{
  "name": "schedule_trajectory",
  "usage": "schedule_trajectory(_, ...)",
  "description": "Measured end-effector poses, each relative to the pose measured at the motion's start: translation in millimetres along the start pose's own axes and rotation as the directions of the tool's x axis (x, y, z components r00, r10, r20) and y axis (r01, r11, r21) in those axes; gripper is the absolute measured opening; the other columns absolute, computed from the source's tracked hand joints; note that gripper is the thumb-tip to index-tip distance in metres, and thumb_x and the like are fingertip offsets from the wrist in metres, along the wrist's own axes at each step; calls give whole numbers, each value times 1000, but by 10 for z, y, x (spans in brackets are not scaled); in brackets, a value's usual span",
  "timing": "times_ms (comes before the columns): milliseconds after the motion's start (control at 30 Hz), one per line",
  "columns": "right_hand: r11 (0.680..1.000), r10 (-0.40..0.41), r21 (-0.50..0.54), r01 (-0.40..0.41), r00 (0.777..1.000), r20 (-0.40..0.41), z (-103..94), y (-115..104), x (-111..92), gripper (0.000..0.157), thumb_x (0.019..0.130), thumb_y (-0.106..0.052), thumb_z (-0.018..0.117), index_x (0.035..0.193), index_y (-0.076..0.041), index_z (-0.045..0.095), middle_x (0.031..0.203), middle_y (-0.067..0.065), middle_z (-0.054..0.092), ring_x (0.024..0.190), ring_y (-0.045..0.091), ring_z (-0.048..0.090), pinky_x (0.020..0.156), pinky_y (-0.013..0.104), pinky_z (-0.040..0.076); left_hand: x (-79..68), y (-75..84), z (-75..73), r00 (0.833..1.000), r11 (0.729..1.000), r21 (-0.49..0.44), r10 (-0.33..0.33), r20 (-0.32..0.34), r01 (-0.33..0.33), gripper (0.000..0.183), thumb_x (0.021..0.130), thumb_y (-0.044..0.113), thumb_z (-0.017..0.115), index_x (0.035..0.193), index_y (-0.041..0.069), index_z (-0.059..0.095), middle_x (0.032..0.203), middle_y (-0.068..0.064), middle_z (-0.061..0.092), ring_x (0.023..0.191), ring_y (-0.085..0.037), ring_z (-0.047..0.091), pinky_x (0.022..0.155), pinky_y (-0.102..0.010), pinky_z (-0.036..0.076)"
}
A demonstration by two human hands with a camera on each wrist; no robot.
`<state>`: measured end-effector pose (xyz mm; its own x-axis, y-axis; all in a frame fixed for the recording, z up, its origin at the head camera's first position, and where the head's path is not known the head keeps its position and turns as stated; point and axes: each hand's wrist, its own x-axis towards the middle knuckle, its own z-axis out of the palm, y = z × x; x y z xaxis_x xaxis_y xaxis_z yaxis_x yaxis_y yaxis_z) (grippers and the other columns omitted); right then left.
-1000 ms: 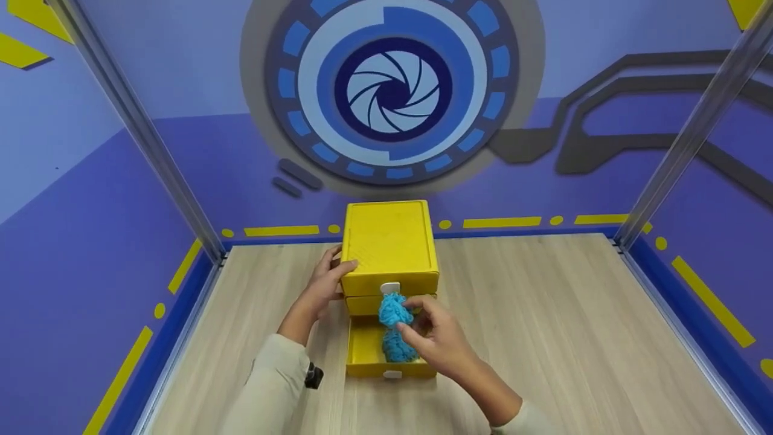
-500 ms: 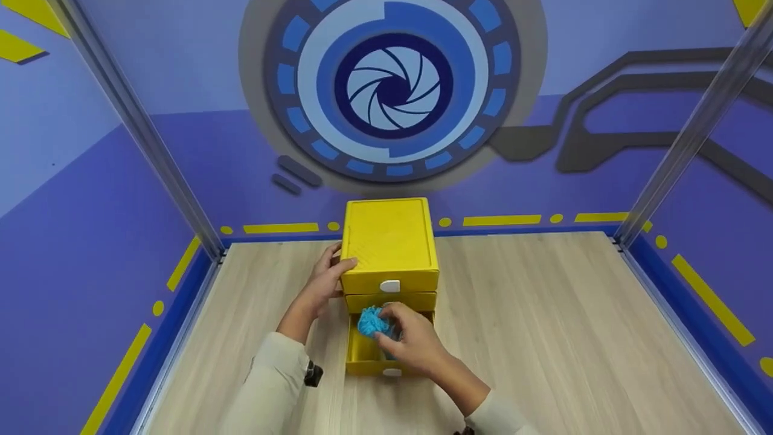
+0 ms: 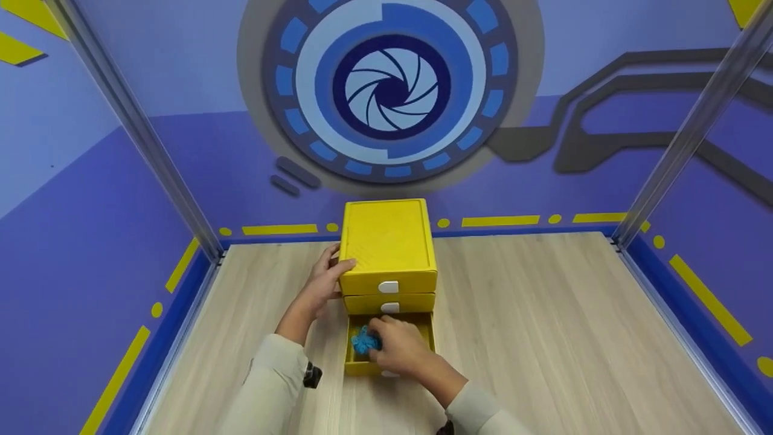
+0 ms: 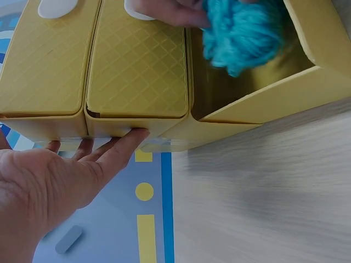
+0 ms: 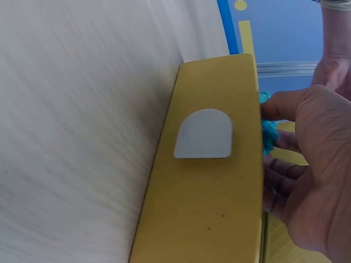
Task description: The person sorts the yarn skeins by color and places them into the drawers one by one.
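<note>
A yellow cabinet of stacked drawers stands on the table, its bottom drawer pulled out. Inside that drawer, my right hand pinches a fluffy blue yarn ball between thumb and fingers. Close up in the left wrist view, the yarn ball sits within the drawer walls. My left hand rests against the cabinet's left side, thumb at the top edge; the left wrist view has its fingers straight along the side. The right side of the drawer is partly covered by my right hand.
Each drawer front has a white rounded tab, such as the bottom one. The upper two drawers are closed. Wooden tabletop extends on both sides. Blue-purple printed panels and metal posts enclose the back and sides.
My right hand has carried the yarn ball leftward and down into the open drawer. A second blue ball, seen there earlier, is now out of sight behind that hand. The left hand stays put.
</note>
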<state>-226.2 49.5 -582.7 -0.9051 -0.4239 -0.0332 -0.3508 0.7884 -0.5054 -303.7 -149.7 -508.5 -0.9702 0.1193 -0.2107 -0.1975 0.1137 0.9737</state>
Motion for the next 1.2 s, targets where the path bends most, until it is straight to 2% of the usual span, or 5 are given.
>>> schedule_trajectory(333, 999, 45, 10, -46, 993, 110, 23, 57, 114, 32, 89, -25, 80, 120, -18, 75, 105, -5, 70, 89, 14, 57, 95, 41, 57, -5, 2, -3, 1000, 1000, 14, 2, 24, -2, 79, 101, 49, 66, 167, 30, 29, 169, -14, 40, 145, -37, 54, 116, -67, 47)
schedule_trajectory(533, 997, 82, 0, -83, 984, 155, 20, 30, 129, 36, 91, -25, 81, 127, -21, 78, 117, -5, 77, 94, 15, 59, 105, 47, 56, 1, -3, 0, 1000, 1000, 6, 9, 22, -9, 77, 101, 47, 66, 167, 29, 30, 168, -14, 40, 146, -36, 53, 116, -68, 47)
schedule_trajectory(733, 996, 91, 7, -94, 981, 169, 6, 21, 120, 38, 94, -25, 79, 131, -23, 77, 124, -5, 77, 97, 16, 60, 109, 50, 54, 6, -9, 5, 1000, 1000, -2, 11, 21, -11, 76, 101, 47, 66, 166, 29, 32, 167, -14, 42, 144, -36, 54, 115, -68, 48)
schedule_trajectory(967, 996, 76, 36, -82, 987, 141, -53, 18, 94, 33, 98, -26, 75, 132, -23, 77, 125, -5, 77, 98, 15, 62, 109, 48, 56, 9, -3, 8, 1000, 1000, 5, 19, 24, -19, 77, 101, 47, 67, 167, 28, 31, 168, -15, 42, 144, -37, 55, 114, -69, 48)
schedule_trajectory(1200, 999, -52, -6, 52, 998, 25, -137, 16, 45, 24, 100, -25, 73, 122, -19, 82, 115, -6, 82, 96, 8, 71, 98, 42, 62, 5, -8, -5, 1000, 1000, 2, 10, 17, -10, 75, 101, 46, 66, 166, 29, 33, 166, -14, 44, 144, -37, 54, 115, -68, 48)
